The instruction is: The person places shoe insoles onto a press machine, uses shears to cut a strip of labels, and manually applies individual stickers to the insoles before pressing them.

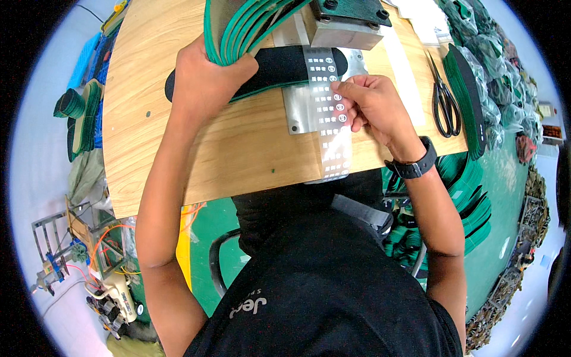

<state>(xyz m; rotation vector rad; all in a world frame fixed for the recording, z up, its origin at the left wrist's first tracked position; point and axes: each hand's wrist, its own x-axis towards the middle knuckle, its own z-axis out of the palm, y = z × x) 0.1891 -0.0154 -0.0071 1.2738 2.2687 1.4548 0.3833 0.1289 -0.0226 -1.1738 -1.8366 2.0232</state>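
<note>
My left hand (208,83) is closed round a fanned stack of green-edged insoles (247,27) at the far side of the table. Beneath that hand lies a black insole (276,66) with a green underside, its right end resting over a metal plate (301,113). A clear strip of white printed transfers (329,128) runs across the insole's right end and down over the table's near edge. My right hand (376,106) pinches the strip's right edge between thumb and fingers. Just beyond stands a metal press block (348,30), close above the insole's right end.
Black scissors (445,104) lie on the wooden table (238,160) at the right, beside a stack of insoles (467,98). More insoles (86,119) stand off the left edge. Bagged bundles (496,71) are piled at the far right. A chair arm (217,262) curves near my lap.
</note>
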